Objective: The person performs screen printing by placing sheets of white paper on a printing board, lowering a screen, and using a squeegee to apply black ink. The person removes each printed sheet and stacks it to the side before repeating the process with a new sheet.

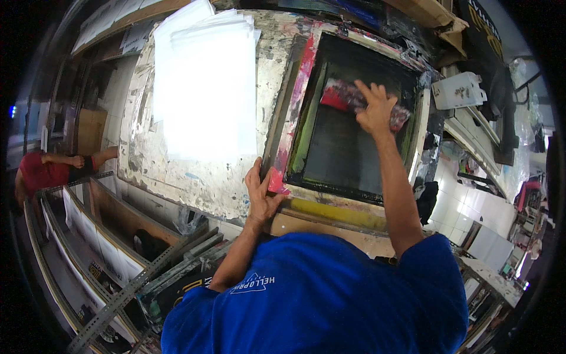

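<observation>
A screen printing frame [300, 88] lies in front of me, its wooden sides smeared with pink, white and dark ink. Across the dark mesh [345, 156] inside it sits a squeegee [336, 96], stained red and black and slightly slanted. My right hand [376, 109] grips the squeegee from above near its middle, with a finger or two stretched out along it. At the near left corner of the frame, my left hand [259, 192] holds the edge beside a pink patch, fingers outside and thumb toward the frame. What lies under the mesh is hidden.
Left of the frame, a stack of white sheets [206, 88] rests on the paint-stained table [194, 183]. A white plastic container [458, 91] stands to the right. Wooden shelving [112, 242] fills the lower left. Another person in red [44, 171] is at the far left.
</observation>
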